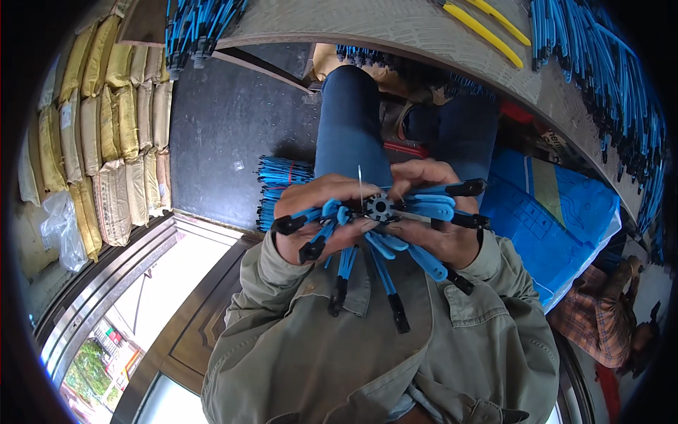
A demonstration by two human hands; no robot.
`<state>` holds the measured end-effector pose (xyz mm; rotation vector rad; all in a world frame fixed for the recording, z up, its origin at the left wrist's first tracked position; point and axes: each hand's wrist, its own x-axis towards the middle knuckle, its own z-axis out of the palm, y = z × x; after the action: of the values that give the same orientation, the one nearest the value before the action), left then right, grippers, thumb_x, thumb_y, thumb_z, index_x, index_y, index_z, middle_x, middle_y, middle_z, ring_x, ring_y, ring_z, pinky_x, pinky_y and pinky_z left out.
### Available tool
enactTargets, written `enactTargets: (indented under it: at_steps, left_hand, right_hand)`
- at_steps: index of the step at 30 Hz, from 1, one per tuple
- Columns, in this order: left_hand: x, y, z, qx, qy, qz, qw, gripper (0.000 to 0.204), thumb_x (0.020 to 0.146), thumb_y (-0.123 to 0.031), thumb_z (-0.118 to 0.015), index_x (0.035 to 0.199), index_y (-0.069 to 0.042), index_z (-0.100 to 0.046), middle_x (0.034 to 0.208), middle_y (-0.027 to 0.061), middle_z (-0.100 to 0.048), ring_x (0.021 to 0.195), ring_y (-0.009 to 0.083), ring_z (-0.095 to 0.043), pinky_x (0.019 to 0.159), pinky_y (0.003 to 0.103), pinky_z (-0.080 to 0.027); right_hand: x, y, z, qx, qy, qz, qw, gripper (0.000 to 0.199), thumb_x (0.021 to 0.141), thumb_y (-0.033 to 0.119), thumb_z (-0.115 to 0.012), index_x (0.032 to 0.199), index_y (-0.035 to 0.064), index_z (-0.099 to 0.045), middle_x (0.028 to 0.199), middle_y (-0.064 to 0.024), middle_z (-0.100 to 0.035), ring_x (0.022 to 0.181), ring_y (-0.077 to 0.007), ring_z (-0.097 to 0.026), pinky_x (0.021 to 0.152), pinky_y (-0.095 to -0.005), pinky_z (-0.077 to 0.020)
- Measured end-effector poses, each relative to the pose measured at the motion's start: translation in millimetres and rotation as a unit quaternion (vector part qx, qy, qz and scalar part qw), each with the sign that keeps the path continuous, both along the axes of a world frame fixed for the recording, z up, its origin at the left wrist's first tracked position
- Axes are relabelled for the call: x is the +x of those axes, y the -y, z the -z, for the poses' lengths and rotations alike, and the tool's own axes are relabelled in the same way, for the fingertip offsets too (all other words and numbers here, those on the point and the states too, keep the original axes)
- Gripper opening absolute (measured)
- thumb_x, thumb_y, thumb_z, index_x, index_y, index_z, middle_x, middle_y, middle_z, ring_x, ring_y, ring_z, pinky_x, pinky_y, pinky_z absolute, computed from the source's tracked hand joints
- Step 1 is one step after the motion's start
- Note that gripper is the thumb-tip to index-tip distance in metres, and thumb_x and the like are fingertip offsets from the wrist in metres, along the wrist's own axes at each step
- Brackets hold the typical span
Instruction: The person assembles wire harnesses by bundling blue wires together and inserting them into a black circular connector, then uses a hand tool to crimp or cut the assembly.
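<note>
Before my chest, both hands hold a ring-shaped cluster of blue ribs (385, 244) with black tips, spread around a black notched hub (379, 207). It looks like part of an umbrella frame. My left hand (304, 201) is closed on the hub's left side, thumb and fingers pinching close to it. On the other side my right hand (445, 237) grips the hub and nearby ribs, its fingertips meeting at the centre. A thin bright wire (360, 180) sticks up beside the hub. Several ribs hang downward over my jacket; parts of my fingers are hidden behind them.
A workbench (395, 21) curves across the top, bearing yellow-handled pliers (487, 32) and piles of blue ribs (600, 78). Another rib bundle (282, 184) lies left of my legs. A blue wrapped package (551, 219) stands at right, near another person (597, 311). Stacked sacks (106, 127) line the left.
</note>
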<state>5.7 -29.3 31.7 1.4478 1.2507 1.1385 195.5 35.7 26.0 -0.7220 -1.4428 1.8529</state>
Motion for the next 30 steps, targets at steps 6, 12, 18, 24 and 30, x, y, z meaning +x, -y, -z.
enactTargets:
  at_steps: [6,12,18,24,30]
  left_hand:
    - [-5,-4,-4,-0.002,-0.018,0.024,1.0,0.029,0.069,-0.012,-0.074,0.093,0.001,-0.065,0.085,0.013,-0.067,0.076,0.0219,-0.064,0.068,0.031,-0.051]
    - [-4,-2,-4,0.0,0.024,0.047,0.999,0.028,0.069,-0.014,-0.074,0.09,0.001,-0.066,0.082,0.0146,-0.066,0.077,0.0241,-0.064,0.07,0.032,-0.051]
    - [-2,2,-2,0.017,0.036,0.06,0.997,0.039,0.067,-0.01,-0.076,0.101,0.001,-0.061,0.09,0.0152,-0.065,0.081,0.0245,-0.064,0.073,0.031,-0.051]
    - [6,4,-7,-0.154,0.229,-0.028,0.961,0.063,0.069,-0.016,-0.078,0.12,0.003,-0.046,0.101,0.0193,-0.062,0.084,0.0256,-0.063,0.076,0.031,-0.051]
    - [-30,-34,20,-0.281,0.504,0.216,0.788,0.072,0.069,-0.026,-0.078,0.122,0.006,-0.04,0.099,0.02,-0.061,0.082,0.0234,-0.063,0.075,0.029,-0.05]
  right_hand:
    - [1,-4,7,0.102,0.022,-0.001,0.995,0.045,0.068,0.008,-0.076,0.108,-0.0018,-0.056,0.091,-0.0104,-0.06,0.083,-0.0187,-0.06,0.073,-0.0283,-0.0482]
    - [3,-9,2,0.134,0.011,-0.042,0.99,0.042,0.067,0.009,-0.076,0.104,-0.0008,-0.058,0.091,-0.0119,-0.062,0.082,-0.0209,-0.061,0.071,-0.0297,-0.0486]
    - [8,-8,6,0.141,0.005,-0.046,0.989,0.036,0.065,0.01,-0.077,0.097,0.0012,-0.062,0.091,-0.0117,-0.062,0.081,-0.0207,-0.061,0.07,-0.0298,-0.0489]
    - [4,-11,11,0.154,-0.045,-0.049,0.986,0.034,0.061,0.011,-0.081,0.091,0.0034,-0.065,0.086,-0.0089,-0.065,0.077,-0.0194,-0.061,0.066,-0.0293,-0.0481]
    - [5,-17,11,0.174,-0.074,-0.097,0.977,0.034,0.058,0.011,-0.082,0.088,0.0049,-0.066,0.084,-0.0063,-0.066,0.075,-0.0187,-0.061,0.065,-0.0289,-0.0465]
